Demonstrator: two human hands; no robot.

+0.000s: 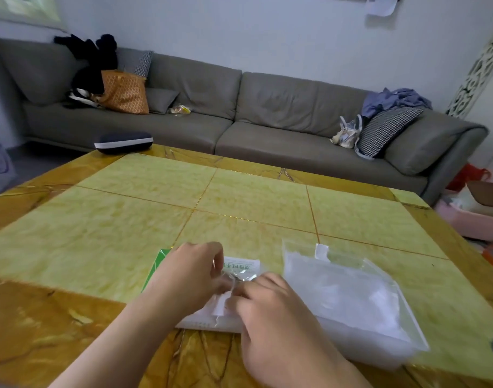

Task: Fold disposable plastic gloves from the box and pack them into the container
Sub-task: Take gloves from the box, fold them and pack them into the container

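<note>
Gloves [234,278]: thin clear film at the green-and-white box [200,317] mouth, near table [127,219] edge. Left hand [189,273] and right hand [267,306] fingers pinch it. Likely weightless, limp, slippery, clingy; take one edge. Clear container [379,317] just right.

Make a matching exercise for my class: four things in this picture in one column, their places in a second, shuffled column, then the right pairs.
Things:
1. glove box
2. clear container
3. dark case
4. orange bag

Places:
A. on the sofa
B. under both hands
C. far left corner of the table
D. on the table, right of the hands

Pairs: 1-B, 2-D, 3-C, 4-A
</note>
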